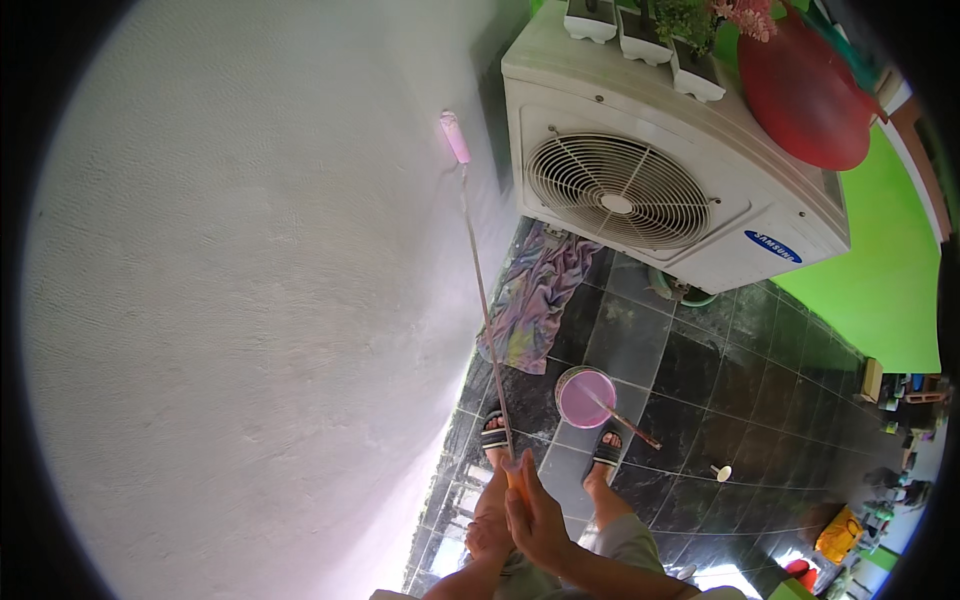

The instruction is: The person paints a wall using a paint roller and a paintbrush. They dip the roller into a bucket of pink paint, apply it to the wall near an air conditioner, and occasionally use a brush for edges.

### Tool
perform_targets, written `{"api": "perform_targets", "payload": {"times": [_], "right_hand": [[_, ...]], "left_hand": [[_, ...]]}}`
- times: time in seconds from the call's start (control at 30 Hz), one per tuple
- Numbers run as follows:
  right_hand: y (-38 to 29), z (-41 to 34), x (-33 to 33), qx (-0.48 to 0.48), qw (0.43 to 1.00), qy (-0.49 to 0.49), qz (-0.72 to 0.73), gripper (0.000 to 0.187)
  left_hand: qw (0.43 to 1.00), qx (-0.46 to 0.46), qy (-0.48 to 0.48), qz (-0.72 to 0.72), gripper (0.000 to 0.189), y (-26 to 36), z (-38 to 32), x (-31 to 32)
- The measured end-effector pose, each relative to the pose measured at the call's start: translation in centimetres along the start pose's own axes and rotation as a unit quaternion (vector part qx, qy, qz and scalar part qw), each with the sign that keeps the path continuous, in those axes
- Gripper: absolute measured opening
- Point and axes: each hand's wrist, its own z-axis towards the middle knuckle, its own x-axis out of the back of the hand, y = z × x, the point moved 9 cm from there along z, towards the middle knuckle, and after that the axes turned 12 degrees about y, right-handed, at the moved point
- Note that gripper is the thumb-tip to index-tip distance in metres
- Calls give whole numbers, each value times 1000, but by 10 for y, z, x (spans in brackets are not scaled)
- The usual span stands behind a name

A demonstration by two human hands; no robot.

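Observation:
My right hand (538, 521) is wrapped around the orange handle (516, 476) of a long-rod paint roller. Its thin metal rod (480, 281) stretches up and away from me. The pink-coated roller sleeve (454, 139) is at the white textured wall (247, 285), left of an air-conditioner outdoor unit; contact with the wall is hard to judge. My left hand (487, 534) is low beside my leg, its fingers curled, and whether it holds anything is hidden. Between and ahead of my sandalled feet stands a bucket (559, 405) of pink paint, with a stick (637, 431) leaning in it.
The Samsung outdoor unit (750, 259) juts out ahead, carrying potted plants (645, 45) and a red rounded object (806, 97). A paint-stained cloth (529, 300) lies along the wall on dark floor tiles (682, 367). A small white object (722, 473) and a yellow bag (838, 534) are rightward.

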Motion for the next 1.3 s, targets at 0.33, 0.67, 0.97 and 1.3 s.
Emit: {"api": "perform_targets", "payload": {"times": [0.33, 0.67, 0.97, 1.3], "right_hand": [[-29, 124, -2, 22, 998, 45, -31, 66], [-12, -35, -19, -21, 998, -62, 13, 73], [-35, 67, -19, -3, 1000, -10, 3, 69], [-52, 167, -26, -21, 998, 49, 25, 67]], "left_hand": [[994, 57, 39, 89, 103, -11, -9, 7], [996, 79, -47, -21, 91, -31, 7, -26], [996, 76, -36, 0, 91, 3, -16, 32], [997, 66, -40, -2, 91, 12, -12, 30]]}}
